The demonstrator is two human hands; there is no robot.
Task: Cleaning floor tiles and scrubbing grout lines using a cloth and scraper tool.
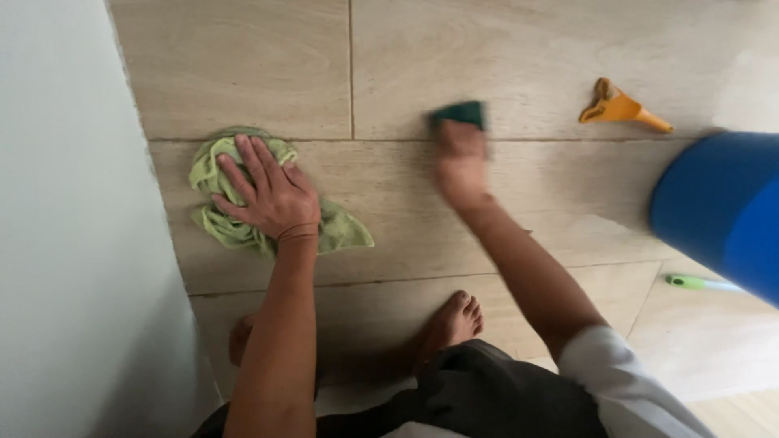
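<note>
Left hand point(272, 195) flat on green cloth point(341, 231); right hand point(461, 166) seemingly gripping dark sponge point(459, 113).

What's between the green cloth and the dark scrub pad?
Bare floor tile only, crossed by grout lines, between the green cloth and the dark scrub pad; seen in the head view.

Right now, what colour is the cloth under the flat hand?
Light green cloth, under the left hand; head view.

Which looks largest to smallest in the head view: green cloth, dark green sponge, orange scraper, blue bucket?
1. blue bucket, though cut off by the frame and nearer the camera
2. green cloth
3. orange scraper
4. dark green sponge, partly hidden by the right hand
</note>
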